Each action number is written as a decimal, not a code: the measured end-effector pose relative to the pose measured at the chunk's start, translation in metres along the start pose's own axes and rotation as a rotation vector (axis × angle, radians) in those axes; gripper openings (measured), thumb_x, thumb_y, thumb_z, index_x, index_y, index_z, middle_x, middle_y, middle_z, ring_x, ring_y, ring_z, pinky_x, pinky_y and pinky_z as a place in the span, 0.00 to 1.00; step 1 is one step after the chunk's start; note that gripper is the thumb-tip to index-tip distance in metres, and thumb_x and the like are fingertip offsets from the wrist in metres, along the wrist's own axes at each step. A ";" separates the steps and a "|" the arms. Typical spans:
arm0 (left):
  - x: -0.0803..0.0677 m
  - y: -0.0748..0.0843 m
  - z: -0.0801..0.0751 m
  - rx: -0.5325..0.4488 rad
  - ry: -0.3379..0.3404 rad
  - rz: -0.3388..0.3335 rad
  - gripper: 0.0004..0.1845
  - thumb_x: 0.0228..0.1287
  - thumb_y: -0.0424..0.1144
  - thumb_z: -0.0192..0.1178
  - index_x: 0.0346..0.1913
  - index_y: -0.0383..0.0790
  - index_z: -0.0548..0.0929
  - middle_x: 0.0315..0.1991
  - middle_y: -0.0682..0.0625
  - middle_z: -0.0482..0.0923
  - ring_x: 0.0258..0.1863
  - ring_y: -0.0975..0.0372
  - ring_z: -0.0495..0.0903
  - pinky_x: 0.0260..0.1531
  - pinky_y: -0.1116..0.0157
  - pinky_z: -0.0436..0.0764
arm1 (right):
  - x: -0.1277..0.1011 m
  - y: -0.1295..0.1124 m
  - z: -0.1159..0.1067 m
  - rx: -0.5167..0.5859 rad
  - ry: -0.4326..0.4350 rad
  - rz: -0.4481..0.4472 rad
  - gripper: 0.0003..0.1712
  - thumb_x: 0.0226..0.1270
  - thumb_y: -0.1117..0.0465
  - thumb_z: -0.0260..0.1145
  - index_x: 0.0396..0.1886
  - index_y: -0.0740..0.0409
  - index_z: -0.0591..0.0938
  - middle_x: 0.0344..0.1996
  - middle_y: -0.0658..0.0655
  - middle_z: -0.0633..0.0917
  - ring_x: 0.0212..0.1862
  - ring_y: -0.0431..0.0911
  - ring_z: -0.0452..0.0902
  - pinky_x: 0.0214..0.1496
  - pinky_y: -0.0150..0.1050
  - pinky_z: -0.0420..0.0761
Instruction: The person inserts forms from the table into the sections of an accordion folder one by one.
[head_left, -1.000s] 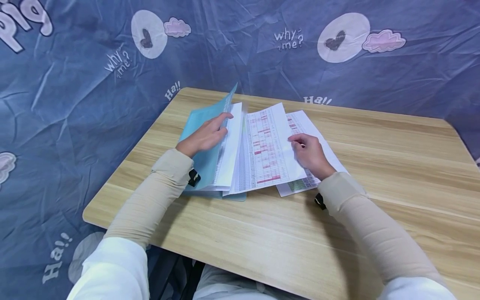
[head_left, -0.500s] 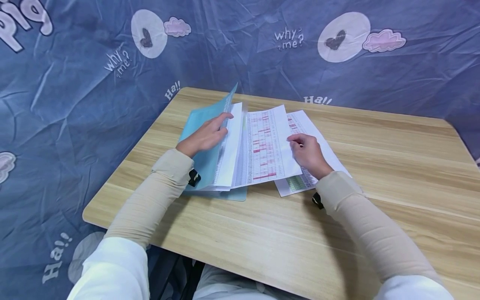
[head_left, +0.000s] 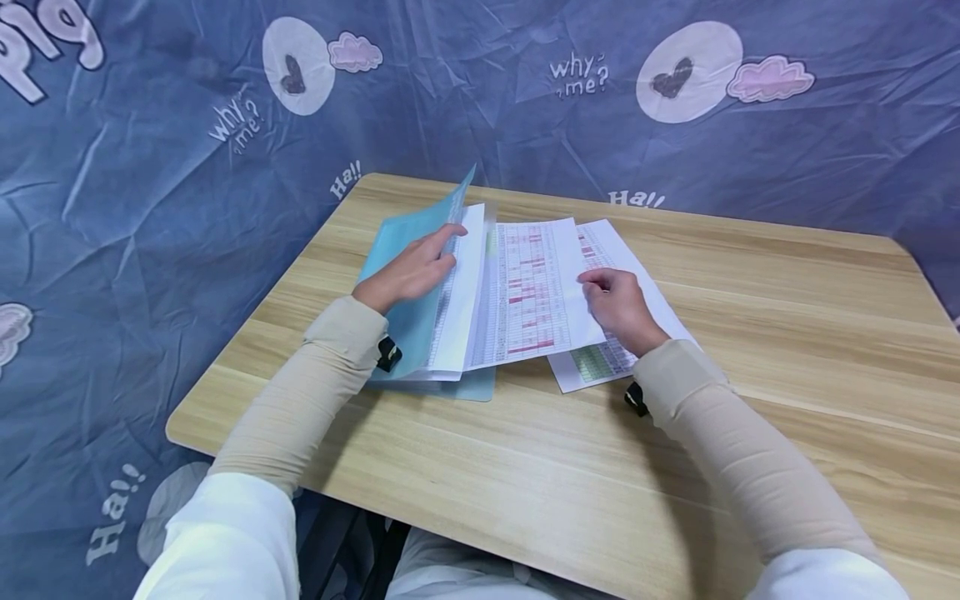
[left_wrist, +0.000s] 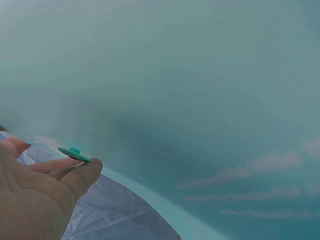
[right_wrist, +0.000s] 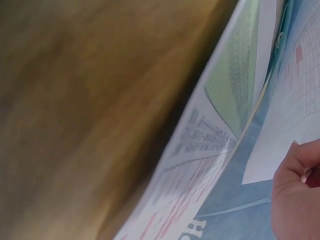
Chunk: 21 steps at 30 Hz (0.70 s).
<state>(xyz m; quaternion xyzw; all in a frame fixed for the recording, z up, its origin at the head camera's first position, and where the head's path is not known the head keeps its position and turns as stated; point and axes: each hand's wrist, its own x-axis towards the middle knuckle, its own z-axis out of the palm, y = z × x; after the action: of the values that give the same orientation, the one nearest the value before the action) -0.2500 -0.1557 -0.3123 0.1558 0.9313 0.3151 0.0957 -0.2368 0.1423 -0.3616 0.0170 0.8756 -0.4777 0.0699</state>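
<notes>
A teal plastic folder (head_left: 408, 321) lies open on the left half of the wooden table (head_left: 525, 467). My left hand (head_left: 420, 265) rests with straight fingers on its raised cover (left_wrist: 200, 90), next to a small teal snap button (left_wrist: 74, 151). White sheets (head_left: 459, 308) sit inside the folder. My right hand (head_left: 603, 292) pinches the right edge of a printed sheet with red-marked rows (head_left: 528, 292), which lies partly in the folder. Under that hand a second printed sheet (head_left: 600, 362) with a green block (right_wrist: 227, 95) lies flat on the table.
A wrinkled blue cloth (head_left: 150, 208) with cloud and heart prints hangs behind and left of the table. Bare wood (right_wrist: 90, 110) stretches to the right of the papers and toward the near edge. Both forearms wear beige sleeves.
My right hand has slid the red-marked sheet a little left and up, squaring it with the folder. The left hand and the raised cover have stayed put.
</notes>
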 end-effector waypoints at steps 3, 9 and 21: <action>0.000 0.000 0.000 -0.001 0.002 0.000 0.27 0.68 0.41 0.37 0.70 0.47 0.58 0.70 0.49 0.58 0.65 0.54 0.61 0.63 0.54 0.60 | 0.000 -0.001 0.001 0.011 -0.013 0.004 0.17 0.71 0.65 0.48 0.54 0.62 0.77 0.45 0.60 0.76 0.41 0.47 0.69 0.37 0.34 0.71; 0.000 0.001 0.001 -0.006 -0.002 -0.003 0.27 0.68 0.41 0.37 0.70 0.48 0.58 0.70 0.48 0.58 0.63 0.55 0.61 0.63 0.54 0.60 | -0.002 -0.002 0.003 0.019 -0.031 0.003 0.18 0.72 0.65 0.48 0.55 0.61 0.77 0.49 0.60 0.75 0.45 0.49 0.68 0.42 0.38 0.71; -0.001 0.002 0.000 0.001 0.001 0.000 0.27 0.68 0.40 0.37 0.70 0.47 0.58 0.70 0.49 0.58 0.65 0.54 0.61 0.63 0.54 0.60 | 0.000 -0.007 0.014 0.068 -0.032 -0.053 0.16 0.71 0.65 0.50 0.53 0.63 0.78 0.43 0.60 0.76 0.36 0.44 0.70 0.34 0.29 0.71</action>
<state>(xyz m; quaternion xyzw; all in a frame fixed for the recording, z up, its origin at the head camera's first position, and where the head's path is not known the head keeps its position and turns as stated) -0.2488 -0.1551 -0.3108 0.1558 0.9314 0.3148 0.0953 -0.2364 0.1269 -0.3635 -0.0114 0.8578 -0.5090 0.0704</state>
